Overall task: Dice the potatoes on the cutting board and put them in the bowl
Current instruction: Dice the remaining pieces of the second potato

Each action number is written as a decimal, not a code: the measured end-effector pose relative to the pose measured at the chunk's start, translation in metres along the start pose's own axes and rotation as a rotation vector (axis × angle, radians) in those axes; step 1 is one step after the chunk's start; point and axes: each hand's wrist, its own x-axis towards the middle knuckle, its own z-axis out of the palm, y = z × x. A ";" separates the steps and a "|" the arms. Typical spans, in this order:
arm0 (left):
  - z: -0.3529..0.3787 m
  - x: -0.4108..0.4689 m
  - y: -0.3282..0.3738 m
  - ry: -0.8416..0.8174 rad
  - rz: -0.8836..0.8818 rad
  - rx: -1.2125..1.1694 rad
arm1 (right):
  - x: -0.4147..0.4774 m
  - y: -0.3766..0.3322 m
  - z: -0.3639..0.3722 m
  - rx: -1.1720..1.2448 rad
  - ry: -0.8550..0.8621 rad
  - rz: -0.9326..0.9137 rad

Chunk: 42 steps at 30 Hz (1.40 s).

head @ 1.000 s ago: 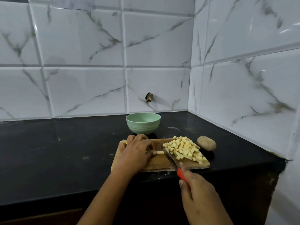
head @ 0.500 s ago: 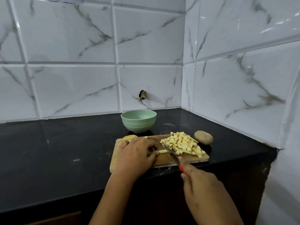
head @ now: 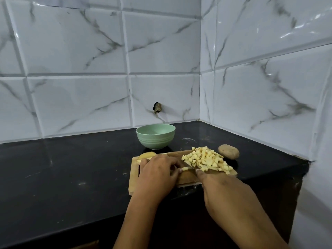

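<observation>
The left hand [head: 158,174] lies knuckles-up on the cutting board [head: 133,184], fingers curled down over a pale potato strip [head: 185,169] whose cut end pokes out just past the fingertips. The right hand [head: 226,193] is closed round the knife [head: 188,164]. The handle is hidden in the fist and only a short length of blade shows, set across the strip right beside the left fingertips. The 2 hands are close together, nearly touching. This looks like the cross-cutting step. To do it well, the left fingertips should be tucked behind the knuckles, the blade brought straight down, and the strip fed forward in even steps so the cubes match. Beyond the blade, a pile of diced potato [head: 206,160] covers the board's right half up to its edge, so cubes could spill. A larger potato piece [head: 147,155] waits at the board's far-left corner, and 1 whole potato [head: 228,151] sits on the black counter [head: 71,168] just beside the board. The green bowl [head: 155,136] stands behind the board, and no potato shows in it.
</observation>
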 end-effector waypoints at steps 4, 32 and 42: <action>-0.001 -0.001 0.000 -0.015 -0.012 0.000 | 0.006 0.006 0.000 -0.002 0.058 0.025; -0.002 -0.001 -0.002 -0.022 -0.017 -0.068 | -0.005 -0.004 0.005 0.031 0.001 -0.014; -0.002 0.000 -0.002 -0.020 -0.039 -0.093 | 0.005 -0.006 0.005 0.024 0.019 -0.014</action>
